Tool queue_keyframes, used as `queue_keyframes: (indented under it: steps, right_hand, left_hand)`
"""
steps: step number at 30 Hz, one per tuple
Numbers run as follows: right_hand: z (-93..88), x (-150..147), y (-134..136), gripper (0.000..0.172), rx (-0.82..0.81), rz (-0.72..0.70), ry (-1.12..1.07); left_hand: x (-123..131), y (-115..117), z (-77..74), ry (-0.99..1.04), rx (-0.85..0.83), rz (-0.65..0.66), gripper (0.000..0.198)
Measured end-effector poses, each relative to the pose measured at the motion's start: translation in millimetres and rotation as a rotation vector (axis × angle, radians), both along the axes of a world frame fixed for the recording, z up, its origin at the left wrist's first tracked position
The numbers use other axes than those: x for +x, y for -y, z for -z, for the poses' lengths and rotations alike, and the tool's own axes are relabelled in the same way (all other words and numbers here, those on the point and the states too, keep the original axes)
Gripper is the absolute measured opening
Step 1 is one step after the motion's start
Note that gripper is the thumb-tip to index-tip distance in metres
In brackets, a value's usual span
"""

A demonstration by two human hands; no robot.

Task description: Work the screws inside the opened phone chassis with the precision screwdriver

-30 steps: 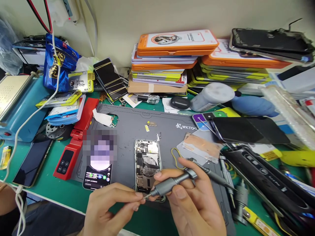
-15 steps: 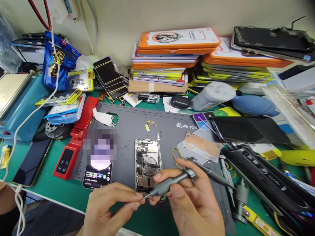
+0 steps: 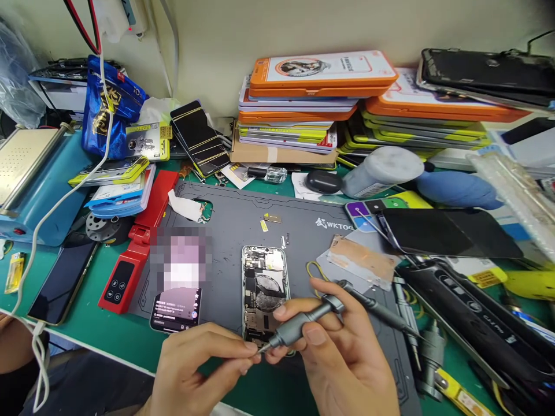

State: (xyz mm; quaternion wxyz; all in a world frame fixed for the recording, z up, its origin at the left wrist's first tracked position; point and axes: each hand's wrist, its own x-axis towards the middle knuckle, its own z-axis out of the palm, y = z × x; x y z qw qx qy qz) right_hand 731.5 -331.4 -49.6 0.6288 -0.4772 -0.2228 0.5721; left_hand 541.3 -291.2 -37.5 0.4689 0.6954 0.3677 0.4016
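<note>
My right hand (image 3: 342, 358) grips a grey electric screwdriver (image 3: 306, 323), its tip pointing left and down. My left hand (image 3: 197, 367) pinches thumb and forefinger together right at the screwdriver's tip (image 3: 260, 348); whatever sits between the fingertips is too small to make out. Both hands hover over the near end of an opened phone (image 3: 265, 286) with its internals exposed, lying on a grey work mat (image 3: 234, 225). A lit phone (image 3: 176, 309) lies to the left of it on the mat.
Stacks of orange and yellow boxes (image 3: 321, 75) line the back wall. A red tool (image 3: 134, 254), a dark phone (image 3: 60, 283) and a blue machine (image 3: 34, 179) sit left. Black screens (image 3: 446, 231), tools and a black case (image 3: 468, 312) crowd the right.
The view has shifted slightly, so everything sits a little to the right. Both hands keep the same pose at the screwdriver's tip.
</note>
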Motion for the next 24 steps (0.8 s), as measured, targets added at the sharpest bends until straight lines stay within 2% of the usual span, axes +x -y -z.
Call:
queue_keyframes:
  steps: [11,16,24]
  right_hand:
    - [4.5,1.7,1.7,0.031,0.026,-0.018,0.032]
    - [8.4,3.7,4.7,0.035,0.010,-0.006,0.043]
    - [1.1,4.0,3.1,0.039,-0.040,-0.013,0.035]
  left_hand:
    - [-1.9,3.3,3.1,0.016,-0.012,-0.003,0.013]
    - [-1.7,3.9,3.8,0.047,-0.015,0.030,0.017]
    - [-3.4,4.2,7.1,0.084,0.002,0.057,0.026]
